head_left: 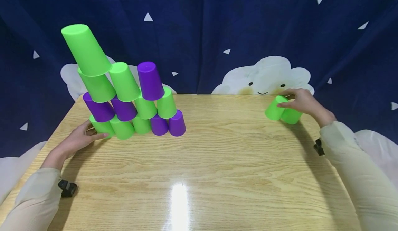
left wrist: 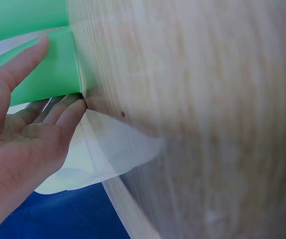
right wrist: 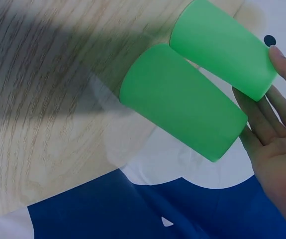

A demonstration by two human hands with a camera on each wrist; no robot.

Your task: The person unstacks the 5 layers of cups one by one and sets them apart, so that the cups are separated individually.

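Watching from here, I see the right hand at the right of the frame, thumb and fingers narrowed about the closed end of a green cup. That cup stands mouth down, its long axis near vertical, narrow base up and wide rim toward the bench; whether the rim is touching the wood I can't tell. In the right wrist view the axis slants, mouth to the upper left, base to the lower right. It's a smooth, plain tapering thing, bright lime and paler than the shaded second cup just beside it, which points the same way.

Over at the left, the left hand holds the end cup of the bottom row, thumb on one side, fingers on the other. This one is green too, its mouth on the bench and its base up under the stack. Those cups, green and purple, are all upside down, five at the bottom, then four, three, and a single green cup on top at the upper left. Behind hangs a dark blue curtain with white triangles and clouds.
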